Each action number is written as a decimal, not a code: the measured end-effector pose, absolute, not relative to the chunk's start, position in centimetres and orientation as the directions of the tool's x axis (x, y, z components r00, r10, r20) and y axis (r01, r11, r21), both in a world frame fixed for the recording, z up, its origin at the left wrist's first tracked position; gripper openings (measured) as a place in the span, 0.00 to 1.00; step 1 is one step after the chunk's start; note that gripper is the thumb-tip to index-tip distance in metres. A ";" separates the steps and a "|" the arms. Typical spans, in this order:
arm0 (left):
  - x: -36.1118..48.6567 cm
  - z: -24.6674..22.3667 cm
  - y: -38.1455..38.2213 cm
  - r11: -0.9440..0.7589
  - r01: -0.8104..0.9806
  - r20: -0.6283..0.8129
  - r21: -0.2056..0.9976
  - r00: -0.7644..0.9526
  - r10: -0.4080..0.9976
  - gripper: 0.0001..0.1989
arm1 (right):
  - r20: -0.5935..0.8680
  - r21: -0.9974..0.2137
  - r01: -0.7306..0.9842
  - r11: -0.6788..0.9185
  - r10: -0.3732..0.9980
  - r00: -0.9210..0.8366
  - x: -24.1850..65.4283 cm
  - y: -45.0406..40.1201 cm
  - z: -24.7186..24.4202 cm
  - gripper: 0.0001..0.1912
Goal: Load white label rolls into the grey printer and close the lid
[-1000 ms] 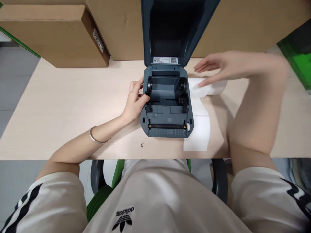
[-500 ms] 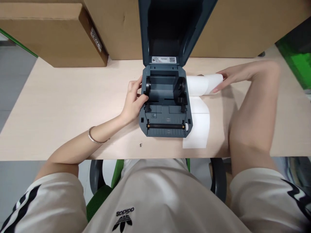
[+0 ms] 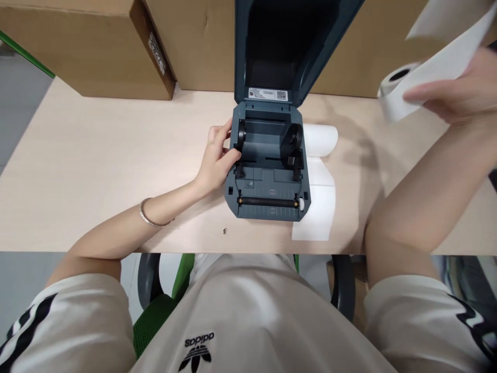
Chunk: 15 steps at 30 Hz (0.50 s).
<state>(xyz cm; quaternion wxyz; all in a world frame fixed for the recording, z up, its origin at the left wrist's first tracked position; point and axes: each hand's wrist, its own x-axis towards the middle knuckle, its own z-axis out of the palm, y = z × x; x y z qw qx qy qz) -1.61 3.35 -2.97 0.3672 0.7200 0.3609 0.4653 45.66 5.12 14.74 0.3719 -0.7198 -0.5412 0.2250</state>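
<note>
A dark blue-grey label printer (image 3: 267, 181) sits on the table with its lid (image 3: 279, 57) raised, its roll compartment and black roller exposed. My left hand (image 3: 218, 158) grips the printer's left wall, thumb over the rim. Up at the right, blurred by motion, my right hand (image 3: 454, 96) holds a roll of white label paper (image 3: 399, 101) in the air. The dark core shows at its end and a loose paper tail sweeps toward the upper right. Against the printer's right side lies a second white roll (image 3: 321, 140), part hidden behind it; a white paper strip (image 3: 319, 212) lies flat nearby.
A cardboard box (image 3: 89, 52) stands at the back left, and a large cardboard panel (image 3: 202, 46) lines the table's back. The table (image 3: 116, 155) ends just before my body. A small dark scrap (image 3: 225, 231) lies near the front edge.
My right hand has lifted a paper roll from beside the printer up and to the right. My left hand stays on the printer, and the view has shifted slightly.
</note>
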 end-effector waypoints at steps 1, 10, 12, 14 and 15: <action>-1.7 -3.1 3.4 -0.476 0.183 0.409 0.860 0.309 0.858 0.47 | 0.191 -0.812 0.583 -0.011 0.940 0.283 44.7 5.2 14.8 0.22; -1.5 -3.1 3.7 -0.496 0.160 0.427 0.854 0.330 0.842 0.45 | 0.240 -0.451 0.730 0.514 0.857 -0.455 27.3 1.5 13.1 0.12; -1.3 -3.1 3.7 -0.505 0.165 0.436 0.847 0.327 0.838 0.43 | 0.144 -0.317 0.770 0.554 0.830 -0.538 25.7 1.2 12.2 0.10; -1.2 -3.1 3.7 -0.511 0.173 0.446 0.842 0.309 0.840 0.40 | 0.054 -0.219 0.799 0.560 0.825 -0.563 25.2 1.2 11.3 0.08; -1.2 -3.1 3.7 -0.515 0.176 0.453 0.839 0.299 0.840 0.39 | 0.024 -0.203 0.806 0.556 0.826 -0.564 25.3 1.3 11.1 0.08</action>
